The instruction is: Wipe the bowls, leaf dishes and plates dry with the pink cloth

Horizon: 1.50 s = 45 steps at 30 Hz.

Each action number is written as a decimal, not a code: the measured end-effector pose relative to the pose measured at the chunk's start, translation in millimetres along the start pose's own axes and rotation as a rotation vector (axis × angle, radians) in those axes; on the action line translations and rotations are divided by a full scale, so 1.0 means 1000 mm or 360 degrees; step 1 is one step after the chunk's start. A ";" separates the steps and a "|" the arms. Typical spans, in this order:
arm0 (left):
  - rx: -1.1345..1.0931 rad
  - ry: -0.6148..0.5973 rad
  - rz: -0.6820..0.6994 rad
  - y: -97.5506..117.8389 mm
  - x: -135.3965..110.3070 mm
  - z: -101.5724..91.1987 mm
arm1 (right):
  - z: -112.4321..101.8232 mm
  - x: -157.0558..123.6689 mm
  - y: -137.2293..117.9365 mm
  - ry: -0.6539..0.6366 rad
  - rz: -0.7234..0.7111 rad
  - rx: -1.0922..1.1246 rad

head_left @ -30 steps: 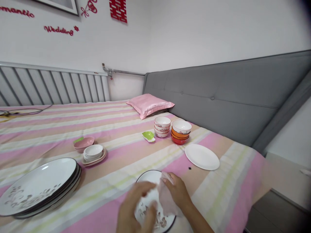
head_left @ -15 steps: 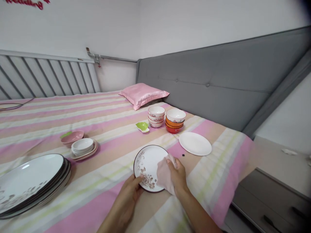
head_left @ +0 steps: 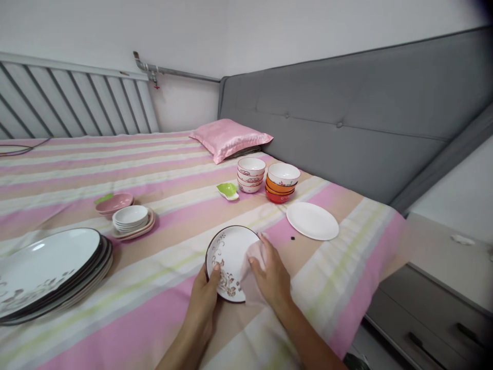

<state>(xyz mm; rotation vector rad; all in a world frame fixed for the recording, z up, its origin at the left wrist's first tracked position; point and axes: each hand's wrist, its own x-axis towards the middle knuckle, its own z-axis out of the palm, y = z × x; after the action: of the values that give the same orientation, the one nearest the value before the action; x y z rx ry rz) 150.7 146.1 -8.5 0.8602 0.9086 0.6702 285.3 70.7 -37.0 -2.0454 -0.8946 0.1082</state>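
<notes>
A white plate (head_left: 231,252) with a dark rim and brown flower print is held tilted above the striped bed. My left hand (head_left: 206,290) grips its lower left edge, thumb on the upper face and fingers underneath. On the plate's right side, my right hand (head_left: 271,270) pinches a pale pink cloth (head_left: 250,277) against the surface and rim. The cloth and hand cover that part of the plate. Just beyond lie a small dark square (head_left: 292,238) and a white oval plate (head_left: 313,221).
Stacked bowls (head_left: 251,176) and orange-red bowls (head_left: 282,183) stand behind a green leaf-shaped dish (head_left: 228,191). To the left are large plates (head_left: 50,270), small white dishes (head_left: 131,216) and pink dishes (head_left: 114,203). A pink pillow (head_left: 231,137) lies by the grey headboard (head_left: 346,103).
The plate has shifted slightly left with both hands. My right hand has turned and flattened somewhat over the cloth at the rim. The camera view has tilted down a little.
</notes>
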 end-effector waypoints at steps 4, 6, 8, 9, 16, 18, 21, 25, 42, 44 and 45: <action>0.0104 -0.0085 0.0126 -0.005 0.002 -0.003 | 0.010 -0.010 0.001 -0.0029 -0.0309 -0.0369; 0.0177 -0.0072 0.0177 -0.007 0.003 -0.004 | 0.012 -0.013 0.001 -0.0089 -0.0381 -0.0428; 0.0250 -0.0078 0.0254 -0.008 0.003 -0.004 | 0.013 -0.013 0.000 -0.0151 -0.0427 -0.0455; 0.0293 -0.0088 0.0297 -0.009 0.003 -0.004 | 0.014 -0.013 0.000 -0.0181 -0.0441 -0.0470; 0.0849 -0.0024 0.0575 -0.006 -0.006 0.001 | 0.012 -0.008 -0.003 -0.0282 -0.0674 -0.0402; 0.0998 -0.0035 0.0571 -0.001 -0.012 0.004 | 0.010 -0.006 -0.005 -0.0286 -0.0755 -0.0329; 0.1164 -0.0093 0.0594 0.003 -0.020 0.007 | 0.006 -0.005 -0.009 -0.0291 -0.0865 -0.0243; 0.1282 -0.0134 0.0624 0.006 -0.024 0.008 | 0.004 -0.008 -0.012 -0.0278 -0.1063 -0.0172; 0.1551 -0.0340 0.0752 0.007 -0.028 0.011 | -0.010 0.012 -0.027 0.0170 -0.1177 -0.0026; 0.1602 -0.0366 0.0768 0.007 -0.030 0.012 | -0.018 0.020 -0.028 0.0234 -0.1130 -0.0028; 0.1622 -0.0382 0.0776 0.007 -0.030 0.012 | -0.022 0.023 -0.027 0.0247 -0.1104 -0.0016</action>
<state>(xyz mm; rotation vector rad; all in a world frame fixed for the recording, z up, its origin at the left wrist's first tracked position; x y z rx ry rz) 146.3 121.2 13.1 2.0721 0.8026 0.4682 296.2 79.7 2.7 -1.6199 -1.4438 -0.4262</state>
